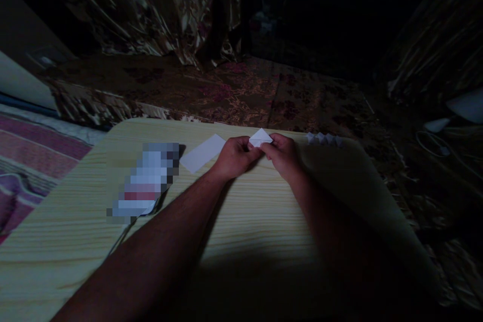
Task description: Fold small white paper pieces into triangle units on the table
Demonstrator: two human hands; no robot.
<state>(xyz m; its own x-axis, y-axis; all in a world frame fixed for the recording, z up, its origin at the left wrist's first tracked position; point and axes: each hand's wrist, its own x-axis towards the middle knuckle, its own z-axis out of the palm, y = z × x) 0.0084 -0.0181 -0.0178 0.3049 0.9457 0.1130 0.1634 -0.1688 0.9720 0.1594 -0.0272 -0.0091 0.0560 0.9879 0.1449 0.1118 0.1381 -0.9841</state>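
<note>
My left grip (234, 157) and right grip (284, 154) pinch the folded paper (260, 137) between them — near the far edge of the counter (249, 206).

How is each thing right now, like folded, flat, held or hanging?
Folded white paper: held between left hand and right hand
White paper rectangle: lying flat
Small star shapes: lined up in a row
Shiny patterned curtain: hanging in folds
Pixelated object: too blurred to tell
Striped pink cloth: partly rumpled
</note>
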